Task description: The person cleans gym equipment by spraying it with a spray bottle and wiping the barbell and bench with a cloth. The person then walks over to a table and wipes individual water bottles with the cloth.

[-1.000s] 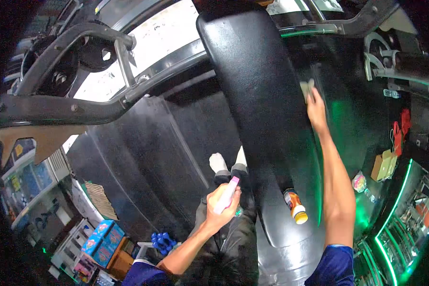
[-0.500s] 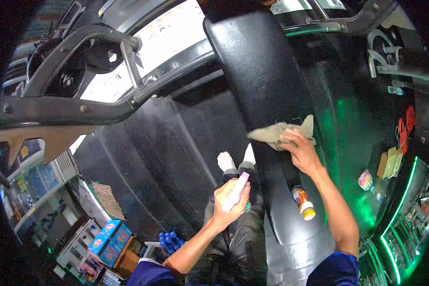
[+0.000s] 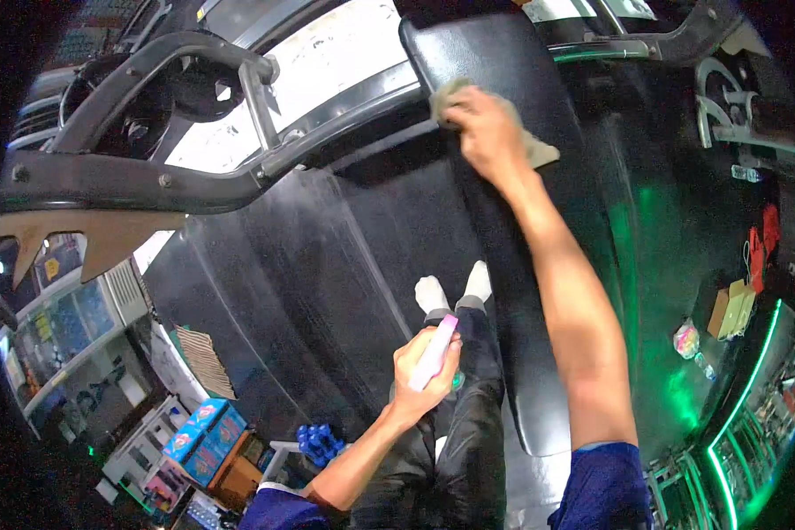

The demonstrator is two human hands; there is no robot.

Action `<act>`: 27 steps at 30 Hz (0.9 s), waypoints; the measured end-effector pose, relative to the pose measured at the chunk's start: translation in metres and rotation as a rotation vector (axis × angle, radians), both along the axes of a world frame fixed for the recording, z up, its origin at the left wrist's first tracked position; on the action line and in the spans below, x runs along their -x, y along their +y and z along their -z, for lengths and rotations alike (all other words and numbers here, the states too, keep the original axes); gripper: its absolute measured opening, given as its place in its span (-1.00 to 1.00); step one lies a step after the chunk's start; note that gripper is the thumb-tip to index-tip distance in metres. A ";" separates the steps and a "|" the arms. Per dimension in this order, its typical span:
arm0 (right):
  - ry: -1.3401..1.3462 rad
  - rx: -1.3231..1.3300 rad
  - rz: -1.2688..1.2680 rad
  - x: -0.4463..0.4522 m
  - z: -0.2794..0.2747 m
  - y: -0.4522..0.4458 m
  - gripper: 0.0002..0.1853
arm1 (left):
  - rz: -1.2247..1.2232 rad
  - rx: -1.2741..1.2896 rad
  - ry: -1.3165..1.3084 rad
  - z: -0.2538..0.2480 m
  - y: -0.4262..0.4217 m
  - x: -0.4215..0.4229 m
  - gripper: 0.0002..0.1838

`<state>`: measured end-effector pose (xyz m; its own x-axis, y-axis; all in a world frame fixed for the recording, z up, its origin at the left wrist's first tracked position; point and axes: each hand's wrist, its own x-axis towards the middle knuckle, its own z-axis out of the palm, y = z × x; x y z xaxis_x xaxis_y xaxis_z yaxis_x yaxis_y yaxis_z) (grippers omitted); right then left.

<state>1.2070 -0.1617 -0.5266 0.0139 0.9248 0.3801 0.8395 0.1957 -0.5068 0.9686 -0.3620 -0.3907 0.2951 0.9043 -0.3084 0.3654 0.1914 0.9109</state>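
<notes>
My left hand [image 3: 424, 371] is wrapped round a spray bottle [image 3: 435, 355], of which mainly the white head and its pink tip show from above; a bit of green shows beneath the fingers. It is held over my legs, left of the long black padded bench [image 3: 548, 353]. Near the bench's far end, my right hand [image 3: 490, 132] is closed on a grey-green cloth [image 3: 539, 150] and presses it to the pad's left edge. Part of the cloth bunches ahead of the fingers, and a corner trails to the right. The hand is slightly blurred.
A black metal frame [image 3: 88, 196] with bars arches at the upper left. Blue dumbbells [image 3: 318, 443] and a blue patterned box [image 3: 205, 437] are at the lower left. On the right floor are an open cardboard box [image 3: 731, 311] and a small plastic bag [image 3: 685, 339].
My right hand has slid the cloth up the bench towards its far end and left edge. The yellow-capped bottle on the bench is now hidden behind my right arm. My left hand has barely moved.
</notes>
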 end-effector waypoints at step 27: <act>-0.539 0.246 -0.547 0.008 -0.022 -0.052 -0.81 | 0.019 -0.057 -0.067 -0.010 -0.014 0.015 -0.89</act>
